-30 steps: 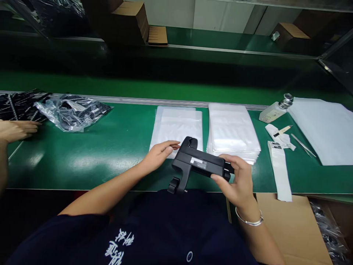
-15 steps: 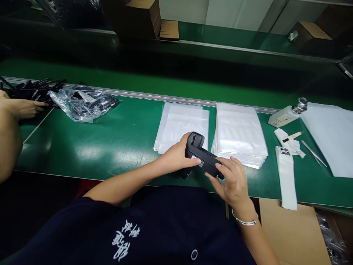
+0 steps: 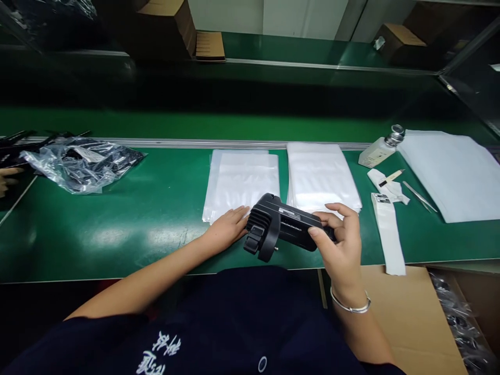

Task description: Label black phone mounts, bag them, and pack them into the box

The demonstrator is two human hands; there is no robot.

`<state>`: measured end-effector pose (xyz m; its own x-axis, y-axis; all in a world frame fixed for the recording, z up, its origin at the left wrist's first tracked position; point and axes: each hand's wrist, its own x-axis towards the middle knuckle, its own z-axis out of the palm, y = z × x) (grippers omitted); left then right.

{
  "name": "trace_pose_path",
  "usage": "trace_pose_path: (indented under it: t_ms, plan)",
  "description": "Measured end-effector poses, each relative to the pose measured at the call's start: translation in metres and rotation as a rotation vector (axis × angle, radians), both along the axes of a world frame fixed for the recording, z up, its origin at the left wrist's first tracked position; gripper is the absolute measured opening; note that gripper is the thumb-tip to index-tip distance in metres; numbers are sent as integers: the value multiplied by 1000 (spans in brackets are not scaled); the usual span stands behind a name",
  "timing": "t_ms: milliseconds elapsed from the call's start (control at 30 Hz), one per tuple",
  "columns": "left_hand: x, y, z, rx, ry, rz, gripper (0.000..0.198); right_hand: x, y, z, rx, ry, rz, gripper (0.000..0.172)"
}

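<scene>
My right hand grips the end of a black plastic device between thumb and fingers. It has a long body with a small label and a ribbed, hooked end pointing left, and I hold it above the bench edge. My left hand is stretched out with its fingers on the front edge of a stack of clear plastic bags. Its fingertips are partly behind the device. Just beyond my right hand lies a thicker stack of bags.
On the right are a metal-topped bottle, a small cutter, tweezers, a label strip and white sheets. A bagged black item lies left, near another person's hand. An open carton stands below the edge.
My left hand has let go of the black device and moved left to the bags. The device is turned over, its hooked end now facing down, held by my right hand alone. The view shifted right.
</scene>
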<state>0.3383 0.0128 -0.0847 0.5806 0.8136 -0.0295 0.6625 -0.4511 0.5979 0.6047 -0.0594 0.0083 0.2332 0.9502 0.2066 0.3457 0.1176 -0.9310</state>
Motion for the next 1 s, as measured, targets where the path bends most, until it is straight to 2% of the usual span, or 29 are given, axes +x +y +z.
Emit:
trace_pose_path:
  t_ms: [100, 333, 500, 600, 667, 733, 767, 833, 900, 1000]
  plan:
    - [-1, -7, -5, -7, 8, -48, 32, -1, -1, 3, 14, -2, 3, 45]
    - [-3, -12, 5, -21, -8, -85, 29, -2, -2, 4, 12, -45, -13, 45]
    - [-7, -10, -9, 0, -2, -110, 30, -4, -4, 4, -17, -65, 25, 43]
    - [-8, -7, -12, -38, -21, -61, 27, -4, -6, 0, 89, -127, 115, 48]
    - [-9, -5, -1, -87, -88, 56, 32, -4, -7, -4, 205, -208, 169, 51]
    - [-7, -6, 20, -238, -277, 192, 45, -5, -6, -8, 317, -294, 225, 51]
    - [-6, -6, 32, -347, -392, 217, 53, -6, -5, -9, 365, -336, 258, 52]
    - [-1, -8, 57, -545, -569, 187, 71, -9, -2, -10, 434, -424, 326, 55]
    - [5, -10, 74, -587, -556, 132, 86, -13, 0, -11, 482, -529, 365, 56]
    - [15, -10, 84, -521, -413, 188, 93, -19, 3, -12, 528, -679, 381, 54]
